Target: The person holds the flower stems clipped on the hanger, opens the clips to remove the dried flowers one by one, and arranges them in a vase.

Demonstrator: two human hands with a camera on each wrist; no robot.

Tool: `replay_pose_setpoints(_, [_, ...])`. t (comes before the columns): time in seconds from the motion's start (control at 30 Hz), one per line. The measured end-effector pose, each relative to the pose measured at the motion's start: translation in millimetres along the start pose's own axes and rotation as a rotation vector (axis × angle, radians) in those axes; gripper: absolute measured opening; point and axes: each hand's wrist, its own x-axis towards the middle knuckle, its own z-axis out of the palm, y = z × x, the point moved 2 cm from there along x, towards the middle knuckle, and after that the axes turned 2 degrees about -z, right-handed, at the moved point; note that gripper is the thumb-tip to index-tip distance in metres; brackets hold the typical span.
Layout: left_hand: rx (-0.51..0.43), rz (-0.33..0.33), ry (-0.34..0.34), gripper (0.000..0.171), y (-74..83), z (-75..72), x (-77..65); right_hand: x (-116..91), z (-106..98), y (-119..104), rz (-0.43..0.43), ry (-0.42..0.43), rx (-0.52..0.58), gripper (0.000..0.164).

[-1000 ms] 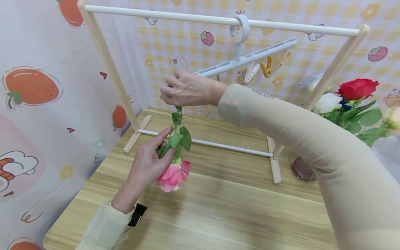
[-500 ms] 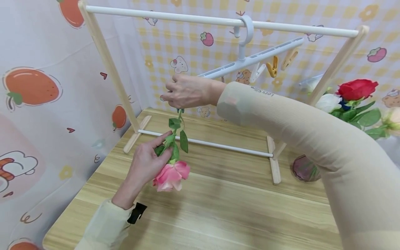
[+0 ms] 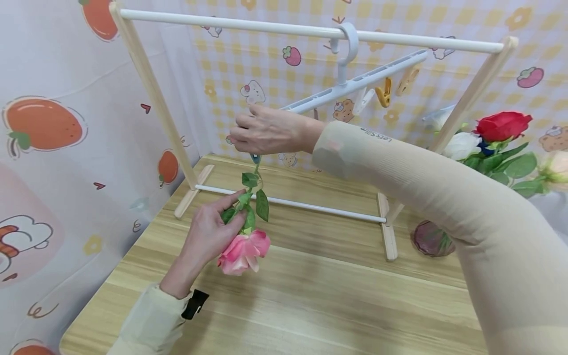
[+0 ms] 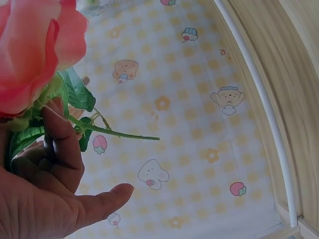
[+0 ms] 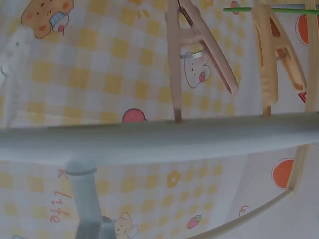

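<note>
A pink artificial rose point(image 3: 244, 252) hangs bloom-down in the head view. My left hand point(image 3: 208, 234) holds its stem among the green leaves point(image 3: 262, 204), just above the bloom. Higher up, my right hand point(image 3: 270, 129) is curled at the left end of a pale blue hanger point(image 3: 341, 88). A teal clothespin point(image 3: 256, 158) pokes out beneath those curled fingers, at the top of the stem; most of it is hidden. In the left wrist view the bare stem point(image 4: 132, 135) sticks out past my hand. Tan clothespins point(image 5: 199, 50) hang along the hanger in the right wrist view.
The hanger hooks over the white top bar point(image 3: 222, 22) of a wooden-legged rack. White and yellow clothespins point(image 3: 384, 93) hang at its right. Other artificial roses point(image 3: 503, 125) and a pinkish glass vase point(image 3: 431, 239) stand at the right. A patterned curtain hangs behind.
The hanger has shifted slightly right with my right hand. My left hand and the rose have dropped a little, and the teal clothespin shows more below my right hand.
</note>
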Motion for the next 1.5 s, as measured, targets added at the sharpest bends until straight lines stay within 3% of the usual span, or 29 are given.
replay_pose_setpoints(0.17, [0.001, 0.002, -0.017, 0.04, 1.0, 2.4, 0.3, -9.8, 4.9, -13.4, 0.085, 0.08, 0.017, 0.024])
replay_pose_setpoints(0.3, [0.002, 0.006, -0.025, 0.04, 1.9, 4.0, 1.0, -21.5, 11.6, -31.7, 0.133, 0.134, 0.155, 0.017])
replay_pose_setpoints(0.4, [-0.005, 0.009, -0.036, 0.04, 2.7, 5.1, 1.2, -31.8, 17.7, -44.3, 0.17, 0.119, 0.271, 0.017])
replay_pose_setpoints(0.57, [-0.055, 0.011, -0.1, 0.042, 3.8, 7.6, 0.2, -44.5, 24.3, -57.4, 0.249, 0.046, 0.461, 0.03])
replay_pose_setpoints(0.7, [-0.079, 0.021, -0.147, 0.043, 5.3, 9.3, -0.7, -51.2, 26.2, -65.7, 0.281, 0.067, 0.571, 0.031])
replay_pose_setpoints(0.87, [-0.097, 0.072, -0.183, 0.042, 7.0, 11.2, -0.7, -60.1, 26.7, -74.9, 0.3, 0.128, 0.661, 0.018])
replay_pose_setpoints(1.0, [-0.09, 0.14, -0.216, 0.043, 7.7, 12.1, -1.9, -64.4, 26.5, -81.8, 0.323, 0.13, 0.772, 0.007])
replay_pose_setpoints(1.27, [0.015, 0.406, -0.212, 0.043, 11.5, 16.7, 0.0, -84.6, 24.3, -97.8, 0.379, 0.145, 0.989, 0.006])
replay_pose_setpoints(1.4, [-0.042, 0.412, -0.316, 0.042, 10.1, 12.7, 3.9, -97.0, 18.8, -105.9, 0.411, 0.185, 1.017, 0.004])
replay_pose_setpoints(1.5, [-0.108, 0.371, -0.373, 0.041, 8.4, 6.2, 9.9, -107.3, 13.5, -112.7, 0.452, 0.206, 1.038, 0.006])
